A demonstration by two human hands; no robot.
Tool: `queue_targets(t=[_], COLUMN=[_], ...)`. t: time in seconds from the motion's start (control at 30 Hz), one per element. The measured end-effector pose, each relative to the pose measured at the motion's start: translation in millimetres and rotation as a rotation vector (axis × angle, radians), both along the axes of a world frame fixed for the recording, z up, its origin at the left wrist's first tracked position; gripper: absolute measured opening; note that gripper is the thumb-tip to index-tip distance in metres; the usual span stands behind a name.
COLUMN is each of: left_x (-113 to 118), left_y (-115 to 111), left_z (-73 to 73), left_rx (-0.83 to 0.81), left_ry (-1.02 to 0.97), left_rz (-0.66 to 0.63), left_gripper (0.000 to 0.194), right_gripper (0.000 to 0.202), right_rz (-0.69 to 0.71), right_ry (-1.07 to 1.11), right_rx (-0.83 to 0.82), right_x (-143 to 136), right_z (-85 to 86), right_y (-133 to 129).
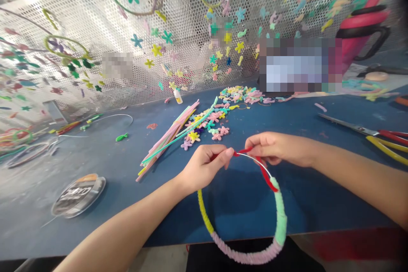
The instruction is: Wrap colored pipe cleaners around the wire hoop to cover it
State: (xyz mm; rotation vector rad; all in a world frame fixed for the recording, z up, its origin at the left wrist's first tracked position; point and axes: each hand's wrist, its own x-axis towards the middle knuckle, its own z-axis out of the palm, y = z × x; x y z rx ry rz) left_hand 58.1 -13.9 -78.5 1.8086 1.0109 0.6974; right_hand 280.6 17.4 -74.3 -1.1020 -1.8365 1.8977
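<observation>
A wire hoop [245, 258] hangs over the table's near edge, wrapped in pink, mint green and yellow fuzzy pipe cleaner. Bare metal shows along its upper right. My left hand [205, 165] pinches the top of the hoop, thumb and fingers closed around it. A red pipe cleaner [267, 175] is wound on the wire beside my left thumb, and its loose length dangles against the hoop's right side. My right hand [267, 146] pinches this red strand just right of the left hand, fingers partly hidden.
Pipe cleaners [172, 134] lie bundled behind my left hand beside small fuzzy flowers [219, 132]. Scissors [360, 128] rest at right. A clear spool [78, 195] is at left. A pink tumbler [363, 25] and a perforated metal panel [188, 46] with hanging decorations stand behind.
</observation>
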Motion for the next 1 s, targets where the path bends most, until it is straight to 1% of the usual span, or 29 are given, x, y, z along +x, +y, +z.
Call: queue_targets(t=[0.07,0.13,0.27,0.33,0.4,0.47,0.57,0.6,0.67,0.77,0.8,0.83,0.9,1.0], left_x=[0.2,0.8,2.3,2.8,3.1,3.2,3.1,3.1,3.1,3.2,3.4,3.5,3.9,4.1], left_y=[-2.7,-4.8,-6.0,-5.3,-4.0,-2.2,0.8,1.6,2.9,3.5,3.5,3.5,3.4,3.8], left_z=[1.1,1.9,2.9,2.1,0.0,-2.8,-6.9,-8.0,-9.5,-10.3,-10.3,-10.2,-9.9,-9.0], left_rx=[-0.069,-0.092,-0.011,0.038,0.076,0.108,0.149,0.160,0.177,0.185,0.185,0.183,0.176,0.152], left_ry=[-0.013,0.005,0.101,0.146,0.182,0.211,0.237,0.239,0.239,0.256,0.263,0.267,0.267,0.268], left_rz=[-0.057,-0.093,-0.114,-0.112,-0.106,-0.087,-0.039,-0.023,0.000,0.010,0.008,0.005,-0.001,-0.006], left_gripper=[0.046,0.045,0.044,0.043,0.043,0.043,0.043,0.043,0.043,0.043,0.043,0.043,0.044,0.044], right_gripper=[0.028,0.030,0.029,0.027,0.028,0.028,0.027,0.026,0.023,0.017,0.015,0.014,0.014,0.015], right_rz=[-0.021,-0.015,-0.042,-0.047,-0.035,0.005,0.113,0.149,0.214,0.283,0.298,0.320,0.352,0.359], right_ry=[-0.008,-0.008,0.043,0.069,0.061,-0.007,-0.197,-0.263,-0.375,-0.528,-0.568,-0.602,-0.651,-0.689], right_rx=[0.070,0.104,0.136,0.208,0.314,0.418,0.588,0.666,0.863,1.201,1.284,1.348,1.423,1.459], right_x=[6.1,10.4,11.9,9.9,7.2,3.9,-2.6,-5.2,-10.6,-17.1,-18.6,-19.7,-21.4,-23.3], right_z=[5.3,12.0,23.0,27.2,32.1,37.9,42.6,41.0,31.3,6.2,-1.8,-8.6,-17.2,-21.0], right_y=[7.0,9.7,3.4,-3.7,-12.9,-23.7,-41.1,-46.4,-55.4,-63.9,-65.5,-66.7,-68.4,-70.7])
